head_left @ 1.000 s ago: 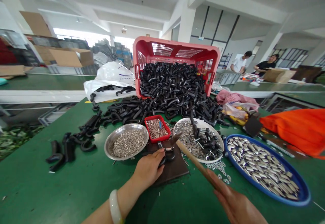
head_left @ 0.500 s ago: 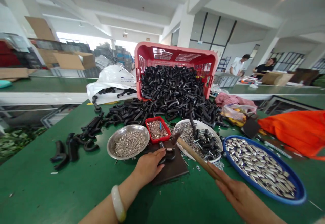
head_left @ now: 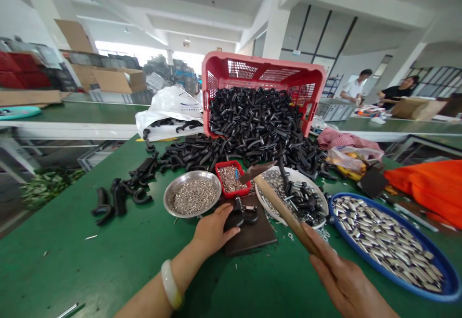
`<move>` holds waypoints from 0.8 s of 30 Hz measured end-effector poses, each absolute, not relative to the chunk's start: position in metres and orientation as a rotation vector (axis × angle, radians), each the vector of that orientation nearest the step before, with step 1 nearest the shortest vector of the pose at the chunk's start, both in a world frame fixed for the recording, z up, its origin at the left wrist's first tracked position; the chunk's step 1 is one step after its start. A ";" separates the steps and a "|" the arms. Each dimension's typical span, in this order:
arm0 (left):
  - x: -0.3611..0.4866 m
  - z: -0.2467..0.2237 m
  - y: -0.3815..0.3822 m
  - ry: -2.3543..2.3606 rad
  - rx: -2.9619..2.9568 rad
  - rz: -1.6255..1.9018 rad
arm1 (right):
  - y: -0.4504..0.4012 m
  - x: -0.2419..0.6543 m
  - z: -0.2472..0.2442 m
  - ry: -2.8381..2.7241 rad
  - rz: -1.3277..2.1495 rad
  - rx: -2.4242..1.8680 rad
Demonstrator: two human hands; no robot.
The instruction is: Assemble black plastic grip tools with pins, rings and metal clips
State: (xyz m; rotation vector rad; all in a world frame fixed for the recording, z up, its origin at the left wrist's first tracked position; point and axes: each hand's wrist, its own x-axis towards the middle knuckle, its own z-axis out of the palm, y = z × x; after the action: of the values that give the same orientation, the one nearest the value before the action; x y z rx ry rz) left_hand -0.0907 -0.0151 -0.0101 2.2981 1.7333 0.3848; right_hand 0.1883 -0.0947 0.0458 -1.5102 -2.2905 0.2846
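The left hand (head_left: 214, 229) rests on a dark board (head_left: 254, 236) on the green counter (head_left: 54, 265). Its grip is curled, with the fingertips (head_left: 229, 209) and thumb against the near side of a black curved plastic part (head_left: 241, 213), which lies on the board with a small metal spring at its middle. How firmly it is held, I cannot tell. A white bangle (head_left: 171, 284) circles that wrist.

The right hand (head_left: 346, 279) has its grip closed around the wooden handle of a hammer (head_left: 285, 207), whose dark metal head (head_left: 257, 171) is raised above the far edge of the board, clear of the part.

Close by stand a steel bowl (head_left: 192, 194) of small metal pieces, a red tray (head_left: 233, 178) of pins, a white plate (head_left: 288, 197) of rings and black parts, and a blue tray (head_left: 390, 243) of metal sleeves. Behind them, a tipped pink crate (head_left: 263, 70) spills black curved parts (head_left: 252, 120) across the counter. 2 people (head_left: 378, 89) work at a farther counter.
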 end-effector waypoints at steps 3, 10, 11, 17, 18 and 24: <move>-0.090 -0.009 -0.015 1.740 2.293 0.377 | -0.091 0.189 0.042 -2.364 0.326 -1.589; -0.090 -0.010 -0.017 1.748 2.271 0.371 | -0.091 0.188 0.046 -2.271 0.456 -1.593; -0.090 -0.010 -0.017 1.746 2.266 0.380 | -0.093 0.187 0.044 -2.247 0.480 -1.609; -0.084 -0.004 -0.016 1.714 2.209 0.426 | -0.093 0.192 0.039 -2.003 0.932 -1.735; -0.084 -0.002 -0.020 1.704 2.202 0.438 | -0.092 0.194 0.039 -1.867 0.993 -1.783; -0.127 0.006 -0.077 1.879 1.986 0.546 | -0.064 0.211 0.035 -1.301 1.139 -1.759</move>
State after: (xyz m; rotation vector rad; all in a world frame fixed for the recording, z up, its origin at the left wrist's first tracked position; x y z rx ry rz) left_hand -0.1267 -0.0767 0.0056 1.9856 1.8786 0.5459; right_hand 0.2106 -0.0644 0.0351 -1.7585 -1.3006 1.1390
